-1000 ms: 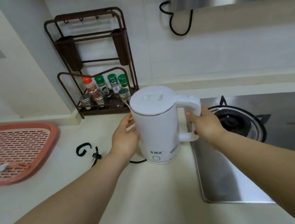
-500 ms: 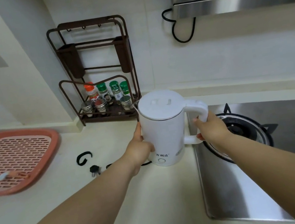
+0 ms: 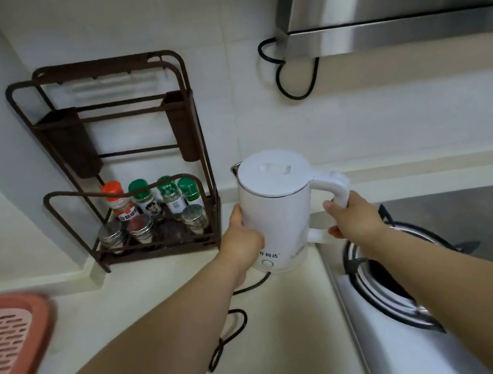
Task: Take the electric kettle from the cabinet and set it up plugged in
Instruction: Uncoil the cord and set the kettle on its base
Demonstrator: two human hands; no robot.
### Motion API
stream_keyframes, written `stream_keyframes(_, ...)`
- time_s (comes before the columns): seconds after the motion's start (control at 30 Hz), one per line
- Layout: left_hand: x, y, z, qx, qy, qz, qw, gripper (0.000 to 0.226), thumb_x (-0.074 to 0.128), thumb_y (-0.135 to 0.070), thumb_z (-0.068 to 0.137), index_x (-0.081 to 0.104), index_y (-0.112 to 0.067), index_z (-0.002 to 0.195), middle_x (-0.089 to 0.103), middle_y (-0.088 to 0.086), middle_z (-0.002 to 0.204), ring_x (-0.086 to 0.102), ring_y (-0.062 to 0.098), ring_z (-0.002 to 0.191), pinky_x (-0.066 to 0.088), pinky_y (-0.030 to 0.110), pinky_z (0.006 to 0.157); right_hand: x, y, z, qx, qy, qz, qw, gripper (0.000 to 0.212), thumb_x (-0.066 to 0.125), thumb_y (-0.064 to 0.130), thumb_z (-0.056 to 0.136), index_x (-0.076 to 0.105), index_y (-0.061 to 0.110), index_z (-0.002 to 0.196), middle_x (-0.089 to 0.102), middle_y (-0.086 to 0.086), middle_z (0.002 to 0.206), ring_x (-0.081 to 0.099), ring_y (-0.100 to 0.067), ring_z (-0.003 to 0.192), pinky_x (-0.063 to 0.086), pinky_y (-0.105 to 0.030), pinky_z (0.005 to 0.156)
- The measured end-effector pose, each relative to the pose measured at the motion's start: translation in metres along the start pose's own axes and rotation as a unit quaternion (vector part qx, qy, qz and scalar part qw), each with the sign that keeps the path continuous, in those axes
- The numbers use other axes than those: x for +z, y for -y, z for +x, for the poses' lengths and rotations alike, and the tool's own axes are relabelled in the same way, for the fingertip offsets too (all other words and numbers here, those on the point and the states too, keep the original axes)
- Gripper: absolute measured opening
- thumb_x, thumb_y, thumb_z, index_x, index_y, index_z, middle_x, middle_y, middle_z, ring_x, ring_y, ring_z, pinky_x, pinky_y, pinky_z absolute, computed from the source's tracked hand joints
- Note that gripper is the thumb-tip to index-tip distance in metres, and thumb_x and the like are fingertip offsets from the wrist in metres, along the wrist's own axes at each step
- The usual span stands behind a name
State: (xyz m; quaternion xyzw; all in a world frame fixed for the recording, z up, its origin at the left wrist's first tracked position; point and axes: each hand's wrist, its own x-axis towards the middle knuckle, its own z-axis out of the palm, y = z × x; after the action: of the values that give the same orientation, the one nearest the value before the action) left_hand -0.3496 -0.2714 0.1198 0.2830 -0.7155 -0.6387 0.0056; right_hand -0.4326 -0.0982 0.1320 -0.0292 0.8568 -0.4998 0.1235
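Observation:
A white electric kettle (image 3: 279, 210) with a closed lid stands upright on the cream counter (image 3: 148, 309), next to the stove's left edge. My right hand (image 3: 350, 214) grips its handle. My left hand (image 3: 241, 237) wraps around the kettle's left side. Its black power cord (image 3: 229, 338) trails from the base toward me across the counter, partly hidden under my left forearm; its plug is not visible.
A brown wire spice rack (image 3: 150, 210) with several jars stands at the back wall, left of the kettle. A gas stove (image 3: 450, 266) lies to the right under a steel range hood (image 3: 398, 8). A pink slotted tray (image 3: 8, 354) sits at the left.
The kettle has been carried back and to the right, toward the wall beside the spice rack. The cord has dragged along with it. Both hands keep their hold.

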Motion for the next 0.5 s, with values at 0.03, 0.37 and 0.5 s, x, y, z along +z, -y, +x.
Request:
stream_keyframes(0.03,0.000,-0.002,0.005,0.002,0.000,0.003,1.000,0.089,0.042,0.010,0.075,0.017,-0.035,0.148,0.046,-0.008,0.130,0.039,0.014,0.111,0.038,0.030,0.094,0.002,0.001,0.004,0.005,-0.002,0.014,1.000,0.023,0.049,0.022,0.092,0.055,0.005,0.105,0.052,-0.002,0.077,0.064,-0.037,0.087,0.053,-0.056,0.087)
stream_keyframes(0.37,0.005,-0.017,0.050,0.010,-0.015,0.000,1.000,0.085,0.041,0.008,0.079,0.018,-0.038,0.147,0.046,-0.007,0.131,0.044,0.020,0.119,0.041,0.042,0.107,0.009,0.006,0.067,0.022,-0.017,0.044,0.999,0.026,0.049,0.031,0.091,0.051,0.013,0.110,0.052,-0.001,0.081,0.057,-0.023,0.072,0.056,-0.047,0.083)
stream_keyframes(0.5,0.008,-0.022,0.063,0.006,-0.016,0.003,1.000,0.091,0.040,0.009,0.076,0.012,-0.039,0.149,0.040,-0.005,0.145,0.038,0.017,0.120,0.037,0.035,0.105,0.013,0.005,0.082,0.024,-0.025,0.022,0.999,0.031,0.046,0.036,0.091,0.048,0.013,0.113,0.053,0.000,0.083,0.062,-0.031,0.086,0.053,-0.047,0.083)
